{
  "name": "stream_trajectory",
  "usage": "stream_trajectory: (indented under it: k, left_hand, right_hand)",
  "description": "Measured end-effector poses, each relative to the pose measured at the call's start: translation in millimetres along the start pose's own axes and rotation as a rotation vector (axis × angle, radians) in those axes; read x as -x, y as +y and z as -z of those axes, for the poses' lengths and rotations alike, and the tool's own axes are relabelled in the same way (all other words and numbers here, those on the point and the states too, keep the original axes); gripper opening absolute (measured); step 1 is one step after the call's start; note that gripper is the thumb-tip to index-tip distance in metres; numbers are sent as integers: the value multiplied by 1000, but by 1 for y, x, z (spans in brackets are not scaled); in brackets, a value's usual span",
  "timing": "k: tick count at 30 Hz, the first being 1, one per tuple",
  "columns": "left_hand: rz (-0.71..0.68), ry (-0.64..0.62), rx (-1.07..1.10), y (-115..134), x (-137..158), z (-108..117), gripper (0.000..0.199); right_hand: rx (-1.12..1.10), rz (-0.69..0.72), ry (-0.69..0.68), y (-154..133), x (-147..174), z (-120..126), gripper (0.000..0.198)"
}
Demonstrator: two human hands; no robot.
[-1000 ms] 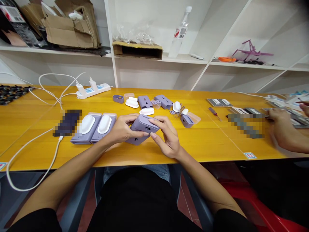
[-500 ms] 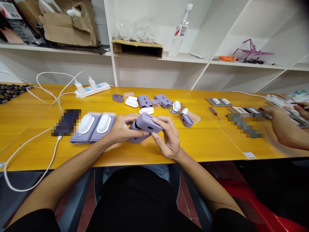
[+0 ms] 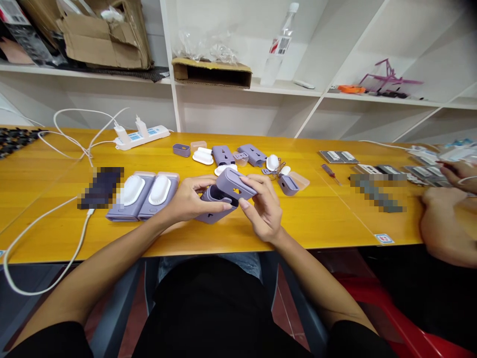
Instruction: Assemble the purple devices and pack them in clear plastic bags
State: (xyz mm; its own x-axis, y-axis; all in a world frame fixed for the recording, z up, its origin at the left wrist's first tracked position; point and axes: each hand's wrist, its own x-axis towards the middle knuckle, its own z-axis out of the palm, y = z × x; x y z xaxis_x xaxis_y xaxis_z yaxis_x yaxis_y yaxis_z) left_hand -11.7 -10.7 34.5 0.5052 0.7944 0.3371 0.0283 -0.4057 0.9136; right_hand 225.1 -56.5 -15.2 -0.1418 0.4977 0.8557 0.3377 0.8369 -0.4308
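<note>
My left hand [image 3: 189, 203] is closed around a purple plastic housing [image 3: 217, 215], its thumb lying across the open end, where a dark inside shows. Between the fingers and thumb of my right hand [image 3: 266, 211] is a purple end cap [image 3: 234, 180]. The cap tilts at the housing's open end, and yellow table shows through the hole in it. Just beyond my hands lie a white ribbed oval piece [image 3: 225, 169] and more purple housings [image 3: 252, 155]. Two purple units with white oval tops [image 3: 160, 191] stand left of my left hand.
A white power strip [image 3: 141, 137] and a cabled, blurred-out dark device [image 3: 102, 188] lie left. Small purple caps [image 3: 288, 185] and white parts sit at centre back. A screwdriver [image 3: 330, 174] lies right, near a co-worker's hand [image 3: 443, 204]. Shelves [image 3: 246, 89] rise behind the table.
The end cap has shifted right and tilted away from the housing, so a gap and the open end show. The co-worker's nearer hand has drawn back toward the table's front edge.
</note>
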Motion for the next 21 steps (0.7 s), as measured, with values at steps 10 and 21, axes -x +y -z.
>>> stream_trajectory:
  k: [10, 21]
  left_hand:
    - [-36, -12, -5, 2, -1, -1, 45]
    - [-34, -25, 25, 0, 0, -2, 46]
  right_hand:
    - [-48, -22, -21, -3, -2, 5, 46]
    - [-97, -22, -14, -2, -2, 8, 39]
